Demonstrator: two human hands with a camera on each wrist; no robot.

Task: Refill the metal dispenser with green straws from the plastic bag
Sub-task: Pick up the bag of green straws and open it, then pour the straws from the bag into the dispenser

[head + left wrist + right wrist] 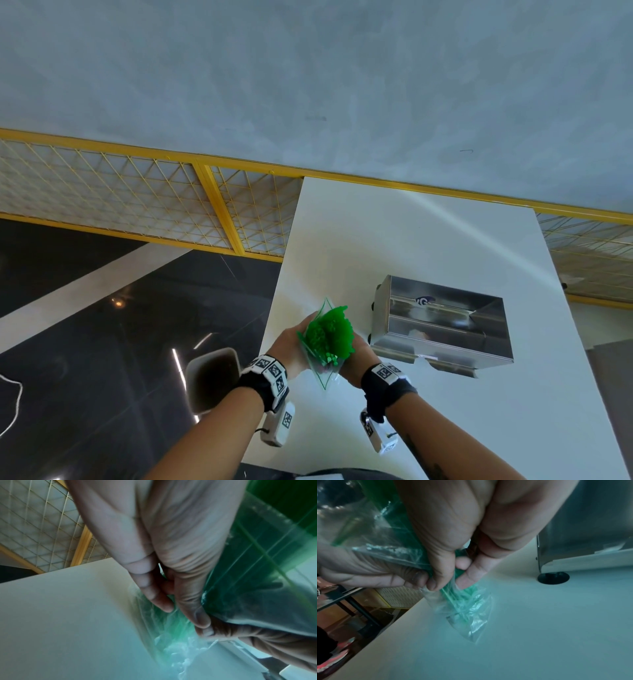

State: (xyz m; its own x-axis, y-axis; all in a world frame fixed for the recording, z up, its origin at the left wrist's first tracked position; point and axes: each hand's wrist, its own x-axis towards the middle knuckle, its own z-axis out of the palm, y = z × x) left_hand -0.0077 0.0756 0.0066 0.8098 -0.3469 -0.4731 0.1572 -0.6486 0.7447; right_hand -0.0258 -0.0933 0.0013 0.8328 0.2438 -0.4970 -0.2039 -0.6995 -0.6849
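**Both hands on the straw bag, dispenser open alongside**

Head view. Forearms with tagged wrist bands enter from the lower edge. Left hand and right hand meet at lower centre, both gripping a clear plastic bag held above the white surface. Green straws bulge out of the bag's top end, ends toward the camera. Metal dispenser stands on the surface just right of the hands, its top open, shiny inside walls showing. Yellow mesh fence runs across the middle of the frame; dark floor at lower left with a grey stool.

Left wrist view. Left hand fills upper centre, thumb and fingers pinching the bag film. Right hand's fingers come in from the lower right and touch the same spot. Straws blur green at upper right. Surface at lower left.

Right wrist view. Right hand at upper centre, fingers curled, pinching the bag's gathered end with straws inside. Left hand enters from the left edge, gripping the bag beside it. Dispenser at upper right, one black foot on the surface.
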